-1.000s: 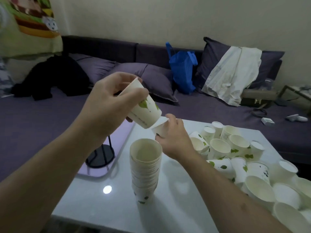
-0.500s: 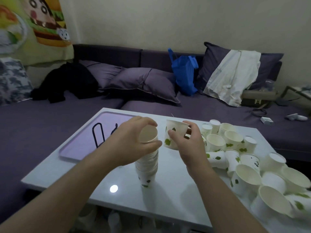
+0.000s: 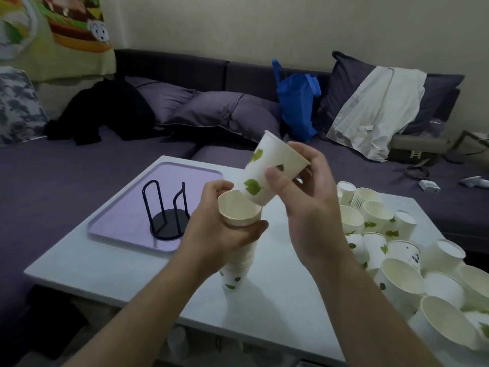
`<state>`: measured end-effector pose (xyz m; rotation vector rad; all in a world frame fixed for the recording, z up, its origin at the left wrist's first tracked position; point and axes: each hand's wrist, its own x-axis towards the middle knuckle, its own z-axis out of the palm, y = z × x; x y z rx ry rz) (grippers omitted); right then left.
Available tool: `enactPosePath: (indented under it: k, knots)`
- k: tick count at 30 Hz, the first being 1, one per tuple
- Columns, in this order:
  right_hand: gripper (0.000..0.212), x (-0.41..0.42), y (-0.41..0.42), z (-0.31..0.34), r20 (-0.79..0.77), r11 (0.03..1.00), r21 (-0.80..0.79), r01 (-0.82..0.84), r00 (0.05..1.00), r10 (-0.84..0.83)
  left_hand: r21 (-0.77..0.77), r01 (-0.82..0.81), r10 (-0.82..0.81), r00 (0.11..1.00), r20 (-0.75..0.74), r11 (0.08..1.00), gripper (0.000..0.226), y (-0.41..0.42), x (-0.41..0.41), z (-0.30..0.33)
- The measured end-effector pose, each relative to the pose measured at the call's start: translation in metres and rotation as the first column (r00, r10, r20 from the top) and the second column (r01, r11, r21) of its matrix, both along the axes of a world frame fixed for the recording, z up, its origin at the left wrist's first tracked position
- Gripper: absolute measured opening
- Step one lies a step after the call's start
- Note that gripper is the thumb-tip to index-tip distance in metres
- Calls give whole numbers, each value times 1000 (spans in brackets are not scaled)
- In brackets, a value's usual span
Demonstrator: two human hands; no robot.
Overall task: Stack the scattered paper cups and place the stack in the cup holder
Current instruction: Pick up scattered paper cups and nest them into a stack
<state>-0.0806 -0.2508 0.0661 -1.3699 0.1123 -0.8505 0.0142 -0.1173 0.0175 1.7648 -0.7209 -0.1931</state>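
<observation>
Your left hand (image 3: 225,234) wraps the top of the cup stack (image 3: 239,250), which stands on the white desk (image 3: 277,300), while your right hand (image 3: 304,205) pinches a single leaf-print cup (image 3: 267,173), tilted, its base just at the stack's open rim. The black wire cup holder (image 3: 166,210) stands on the lilac tray (image 3: 127,207) to the left, and the loose cups (image 3: 397,250) crowd the desk's right side
</observation>
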Motion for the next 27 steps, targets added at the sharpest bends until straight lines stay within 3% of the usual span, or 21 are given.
enactPosePath:
  k: [3,6,11,17,21,27]
  knots:
    - [56,5,8,-12,-137,967,-253,-18,990,-17,-70,28,-35,994,-104,997,69,-4,-7,-9]
    - [63,7,6,-26,-316,883,-464,-74,945,-87,-44,1,-5,995,-96,999,66,-10,-11,-12]
    - [95,-2,-6,-33,-483,860,-448,-243,876,-5,-85,72,-87,977,-195,994,92,-12,-9,-28]
    - [59,4,-14,-68,-676,870,-408,-276,732,-85,149,173,-138,965,-223,974,85,-21,0,-51]
    - [52,20,-23,-78,-678,895,-398,-201,722,-139,201,164,-125,973,-194,966,69,-35,16,-52]
    - [47,49,-33,-90,-663,932,-335,-142,738,-126,198,116,-89,986,-140,973,67,-56,39,-59]
